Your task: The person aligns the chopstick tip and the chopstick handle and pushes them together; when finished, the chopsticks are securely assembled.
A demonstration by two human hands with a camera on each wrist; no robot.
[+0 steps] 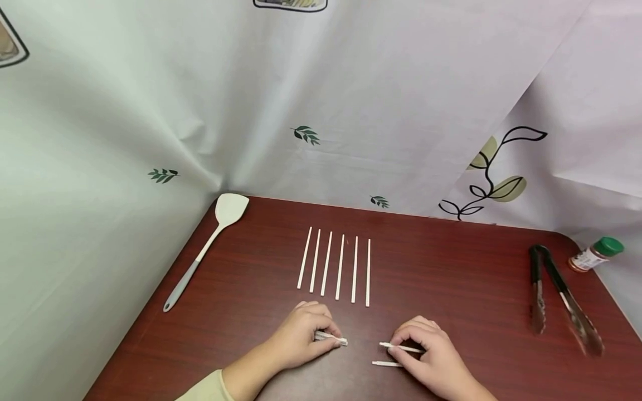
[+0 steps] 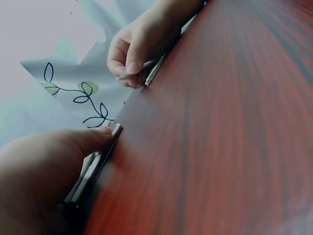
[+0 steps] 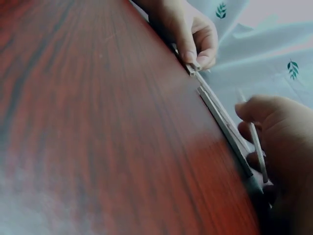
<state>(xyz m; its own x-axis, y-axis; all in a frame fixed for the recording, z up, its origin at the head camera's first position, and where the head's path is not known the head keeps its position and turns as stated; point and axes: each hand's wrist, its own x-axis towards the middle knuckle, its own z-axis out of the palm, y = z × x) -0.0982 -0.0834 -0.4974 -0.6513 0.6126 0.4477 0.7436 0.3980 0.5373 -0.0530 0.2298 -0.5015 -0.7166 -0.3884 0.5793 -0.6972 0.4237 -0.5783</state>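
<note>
My left hand (image 1: pixel 303 337) pinches a small bundle of thin white sticks (image 1: pixel 343 341) between thumb and fingers, low over the table; its exact number is hidden by the fingers. Facing it, my right hand (image 1: pixel 428 351) pinches one white stick (image 1: pixel 414 350), which shows tilted in the right wrist view (image 3: pixel 257 147). Another white stick (image 1: pixel 385 363) lies on the table, partly beneath the right hand; its end looks narrowed. Beyond both hands, several white sticks (image 1: pixel 340 267) lie side by side in a row, apart from one another.
The dark red wooden table (image 1: pixel 451 267) meets a patterned cloth (image 1: pixel 351 139) at the back and left. A white spatula with a grey handle (image 1: pixel 188 278) lies at the left edge. On the right are metal tongs (image 1: pixel 567 295) and a green-capped jar (image 1: pixel 592 257).
</note>
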